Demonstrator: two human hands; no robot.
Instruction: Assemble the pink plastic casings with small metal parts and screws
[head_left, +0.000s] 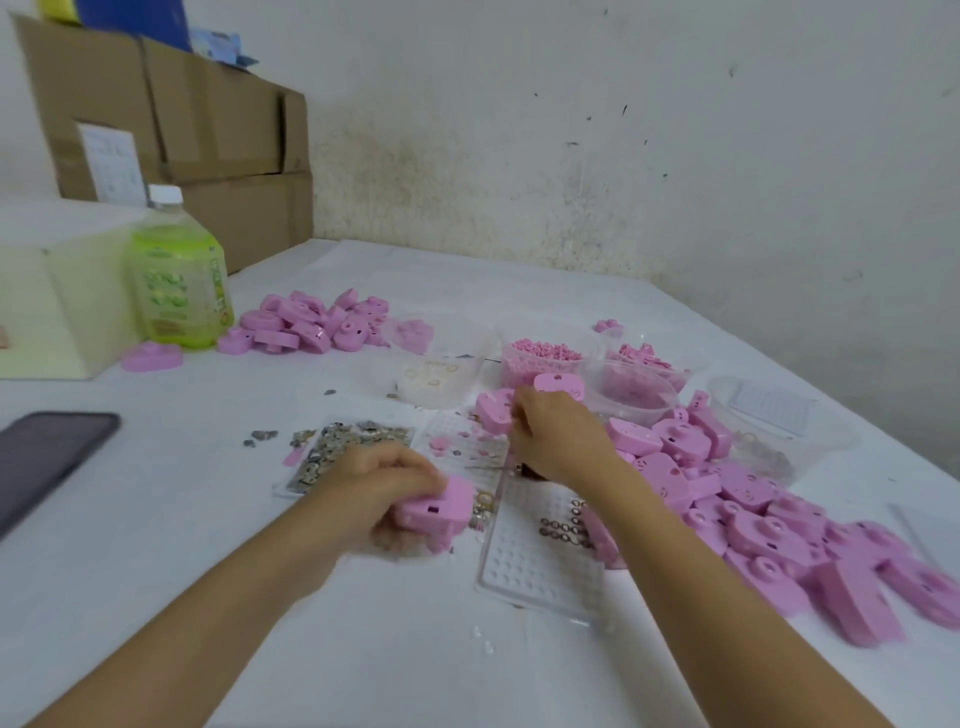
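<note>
1. The left hand (384, 493) has its fingers curled round a pink casing (441, 506) and holds it low over the white surface (415, 649), near the middle. The hand and casing are blurred.
2. That casing is smooth, matte plastic with rounded corners. Its long axis runs roughly left to right, and a side wall with a small dark slot faces the camera.
3. The right hand (556, 436) is further back, knuckles up and fingers bunched downward at the edge of a second casing (496, 410). I cannot tell whether it is pinching anything.
4. A big pile (753, 519) of the same casings spreads along the right side, lying at all angles. Some show round bosses.
5. A smaller far pile (311, 322) lies at back left.
6. Dull grey metal parts (353, 447) lie heaped on a flat clear sheet beyond the left hand.
7. A clear dimpled tray (519, 571) lies between the forearms, with small metal rings (563, 525) in a few of its pockets.
8. Clear round tubs (543, 358) behind the right hand hold small pink pieces.
9. At far left are a green bottle (179, 280), a dark phone (47, 457) and cardboard boxes (171, 114).
</note>
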